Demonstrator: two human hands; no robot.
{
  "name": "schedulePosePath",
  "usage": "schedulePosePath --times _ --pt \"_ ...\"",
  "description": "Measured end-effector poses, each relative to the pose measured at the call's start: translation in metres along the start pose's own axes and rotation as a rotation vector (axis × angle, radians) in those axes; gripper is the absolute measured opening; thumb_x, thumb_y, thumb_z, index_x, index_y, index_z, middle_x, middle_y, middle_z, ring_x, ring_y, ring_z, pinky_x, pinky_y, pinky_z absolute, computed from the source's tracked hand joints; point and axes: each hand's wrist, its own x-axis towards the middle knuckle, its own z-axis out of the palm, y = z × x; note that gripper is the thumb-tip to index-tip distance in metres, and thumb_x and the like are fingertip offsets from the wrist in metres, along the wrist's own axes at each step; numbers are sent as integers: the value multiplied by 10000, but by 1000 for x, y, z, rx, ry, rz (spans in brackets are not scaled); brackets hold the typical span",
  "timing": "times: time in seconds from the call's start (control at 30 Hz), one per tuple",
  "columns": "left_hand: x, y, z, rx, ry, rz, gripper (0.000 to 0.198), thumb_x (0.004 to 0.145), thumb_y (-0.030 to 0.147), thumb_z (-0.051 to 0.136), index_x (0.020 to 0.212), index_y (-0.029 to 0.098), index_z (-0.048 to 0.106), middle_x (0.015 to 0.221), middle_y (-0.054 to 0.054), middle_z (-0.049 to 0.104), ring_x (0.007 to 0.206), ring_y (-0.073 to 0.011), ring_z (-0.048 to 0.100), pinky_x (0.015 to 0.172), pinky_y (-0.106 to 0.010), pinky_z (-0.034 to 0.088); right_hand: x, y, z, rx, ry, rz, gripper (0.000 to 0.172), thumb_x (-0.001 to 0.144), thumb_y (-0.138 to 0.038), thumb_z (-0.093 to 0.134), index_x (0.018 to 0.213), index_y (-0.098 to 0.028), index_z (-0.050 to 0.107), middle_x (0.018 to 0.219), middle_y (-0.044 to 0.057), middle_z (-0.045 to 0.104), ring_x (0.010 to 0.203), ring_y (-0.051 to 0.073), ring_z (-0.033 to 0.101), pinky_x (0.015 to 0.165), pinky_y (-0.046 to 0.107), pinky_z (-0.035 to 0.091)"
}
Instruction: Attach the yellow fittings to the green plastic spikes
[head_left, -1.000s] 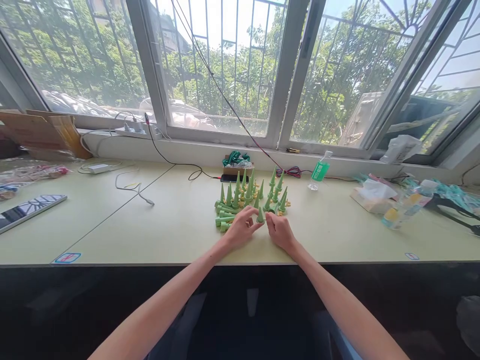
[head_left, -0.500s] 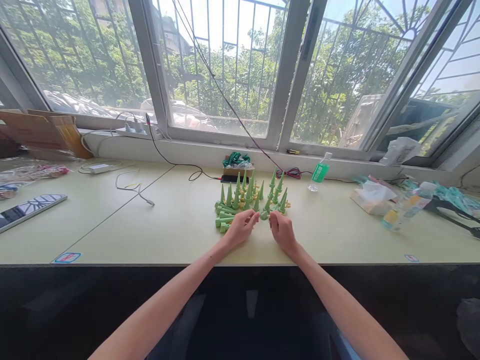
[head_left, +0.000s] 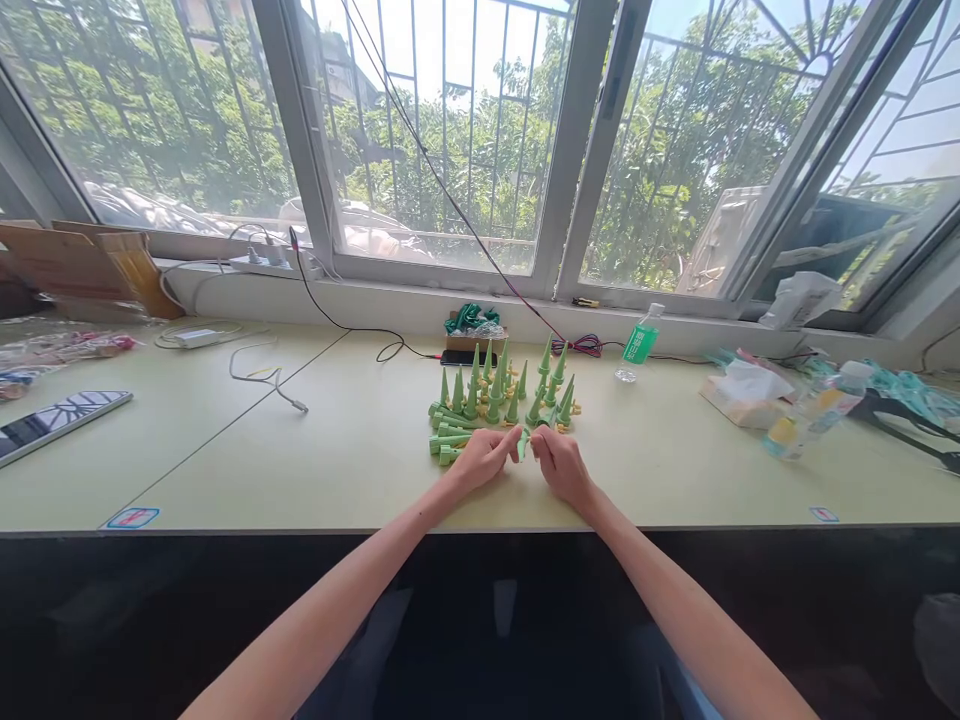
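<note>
Between my two hands is a small green plastic spike (head_left: 522,446), pinched in the fingers of my left hand (head_left: 486,456). My right hand (head_left: 558,458) is closed right beside it, fingertips close to the spike; whatever those fingers hold is too small to make out. Just beyond my hands, several green cone spikes (head_left: 496,392) stand upright on the table, some with small yellow parts (head_left: 574,408) at their sides. Left of my left hand lie several green tubular pieces (head_left: 448,440) on their sides.
Behind the spikes are a black phone (head_left: 469,357) and a small box with green material (head_left: 475,322). A bottle with a green label (head_left: 640,343), a tissue box (head_left: 742,395) and another bottle (head_left: 817,415) stand right. A cable (head_left: 270,378) and a tablet-like device (head_left: 64,425) lie left.
The green piece between my hands has turned, its long side now showing below my left fingertips. My right hand has shifted slightly left, closer to my left hand.
</note>
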Motion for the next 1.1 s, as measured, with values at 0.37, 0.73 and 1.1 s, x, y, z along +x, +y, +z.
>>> schedulePosePath --times 0.37,0.73,1.1 --pt "-2 3 -2 18 35 91 450 881 517 535 627 160 434 628 31 399 538 -80 410 493 -213 330 1 0 1 -12 16 46 341 1016 -311 311 689 -221 343 577 -40 392 492 104 371 537 236 302" --pt "-3 -2 2 -40 44 65 318 840 466 619 809 156 554 791 13 496 513 -48 383 471 -202 347 4 -4 2 -97 62 59 361 1021 -315 285 686 -222 384 551 -37 396 462 113 390 515 246 301" --pt "-2 4 1 -110 54 6 393 884 553 522 936 166 564 829 -9 596 496 -62 462 484 -204 371 1 1 1 -113 183 51 339 1020 -327 295 727 -219 427 611 -15 482 505 125 452 529 246 334"
